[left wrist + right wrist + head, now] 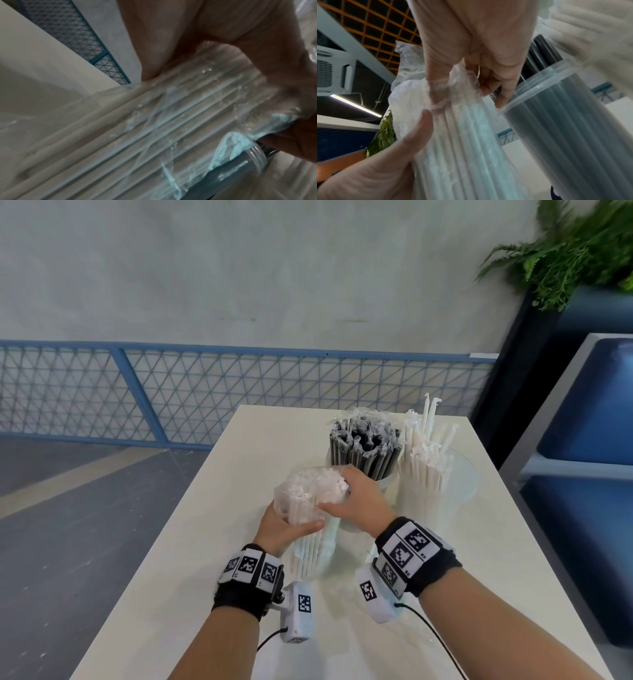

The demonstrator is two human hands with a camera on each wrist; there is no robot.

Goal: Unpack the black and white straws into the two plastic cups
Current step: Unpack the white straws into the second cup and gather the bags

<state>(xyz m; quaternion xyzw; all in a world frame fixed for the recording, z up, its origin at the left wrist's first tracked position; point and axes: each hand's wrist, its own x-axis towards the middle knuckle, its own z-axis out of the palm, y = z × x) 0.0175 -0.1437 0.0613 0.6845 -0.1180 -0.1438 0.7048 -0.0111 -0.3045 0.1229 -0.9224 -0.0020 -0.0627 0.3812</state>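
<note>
A clear plastic bag of white straws [310,518] stands upright on the table. My left hand [284,525] grips its middle, thumb across the front. My right hand [356,498] pinches the crumpled bag top [453,86]. Behind them a clear plastic cup [383,481] holds black straws [363,446] with loose wrap on top. To its right a second cup [462,474] holds white straws [424,467]. The left wrist view is filled by the wrapped white straws [171,128]; the right wrist view also catches the cup of black straws [565,121].
The white table [171,594] ends at its left edge near my left arm. A blue mesh fence [239,392] runs behind it. A plant [575,251] and blue cabinets [599,440] stand to the right.
</note>
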